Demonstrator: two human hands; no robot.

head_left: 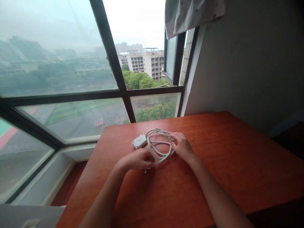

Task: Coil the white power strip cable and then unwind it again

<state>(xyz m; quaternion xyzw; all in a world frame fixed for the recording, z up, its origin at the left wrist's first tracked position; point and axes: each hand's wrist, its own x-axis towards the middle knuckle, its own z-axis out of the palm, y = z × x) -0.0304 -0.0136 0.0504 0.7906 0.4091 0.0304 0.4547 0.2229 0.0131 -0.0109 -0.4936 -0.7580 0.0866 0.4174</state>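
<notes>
A white cable [163, 155] lies in loose loops on the reddish-brown wooden table. At the upper left of the coil is a white rectangular block [139, 141], which looks like a power strip or adapter. My left hand [139, 159] is closed around the near end of the cable, where a plug [147, 169] with metal prongs sticks out below the fingers. On the coil's right side, my right hand [181, 145] pinches the strands between thumb and fingers. The undersides of both hands are hidden.
The wooden table [228, 152] ends at a windowed corner on its far and left sides. A dark-framed window pane [174, 60] stands ajar at the back. Patterned cloth [192, 15] hangs above it, and a grey wall [244, 63] rises on the right.
</notes>
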